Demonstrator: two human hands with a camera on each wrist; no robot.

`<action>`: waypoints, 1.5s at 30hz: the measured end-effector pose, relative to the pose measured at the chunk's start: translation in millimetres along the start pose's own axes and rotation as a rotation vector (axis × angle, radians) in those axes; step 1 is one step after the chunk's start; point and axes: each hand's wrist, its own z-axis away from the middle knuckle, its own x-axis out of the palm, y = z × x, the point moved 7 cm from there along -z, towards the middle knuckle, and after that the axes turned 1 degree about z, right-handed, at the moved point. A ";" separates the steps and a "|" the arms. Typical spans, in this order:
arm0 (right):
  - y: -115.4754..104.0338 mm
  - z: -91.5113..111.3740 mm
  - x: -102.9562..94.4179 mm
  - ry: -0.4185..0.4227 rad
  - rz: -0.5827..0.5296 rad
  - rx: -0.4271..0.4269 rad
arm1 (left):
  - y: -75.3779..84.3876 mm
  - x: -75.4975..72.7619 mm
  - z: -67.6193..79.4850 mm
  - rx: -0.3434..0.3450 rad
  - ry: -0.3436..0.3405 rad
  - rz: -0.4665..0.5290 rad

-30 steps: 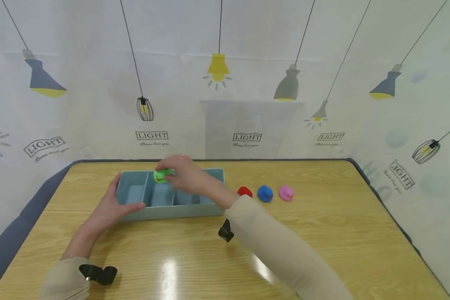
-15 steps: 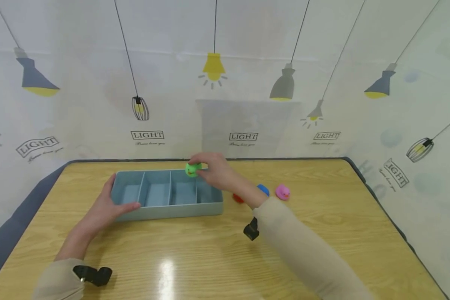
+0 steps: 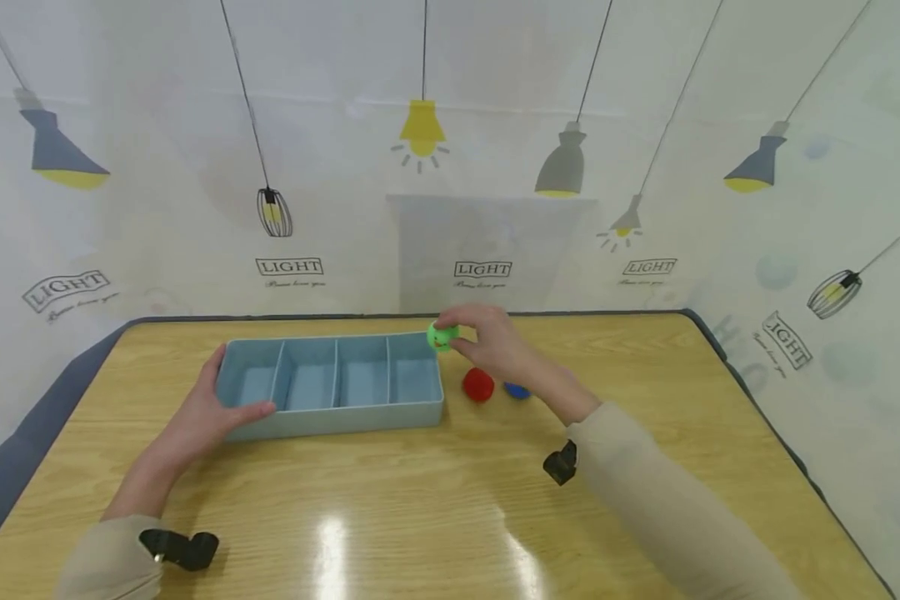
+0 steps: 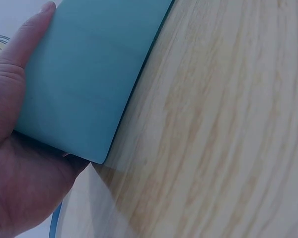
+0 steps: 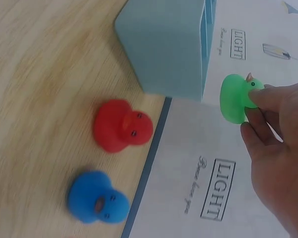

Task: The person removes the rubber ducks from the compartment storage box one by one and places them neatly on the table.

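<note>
Between thumb and fingers my right hand (image 3: 498,340) pinches a green rubber duck (image 5: 234,99), held up by the right back corner of a blue-grey divided box (image 3: 330,421). The box's compartments show bare floors in the head view. At its left end my left hand (image 3: 202,417) grips it, thumb along the front wall and fingers round the far side; the left wrist view shows the thumb flat on the wall. A red rubber duck (image 5: 120,126) sits on the table just right of the box, with a blue rubber duck (image 5: 97,198) beside it, partly covered by my right forearm in the head view.
The wooden table (image 3: 390,517) has a dark edge along its back and sides. Behind it hangs a pale wall sheet (image 3: 330,150) printed with lamps. Each wrist wears a black camera (image 3: 561,463).
My right hand has carried the green duck rightward, from over the second compartment to past the box's right end. My forearm now hides the pink duck. My left hand keeps its grip.
</note>
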 end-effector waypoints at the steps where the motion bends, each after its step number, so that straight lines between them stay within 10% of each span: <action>1: 2.8 3.1 -2.9 0.001 0.001 0.009 | 0.2 -0.3 0.1 -0.003 -0.002 -0.001; 45: 119.7 149.1 -117.5 0.108 0.058 0.471 | -0.7 0.9 1.7 -0.018 -0.016 -0.015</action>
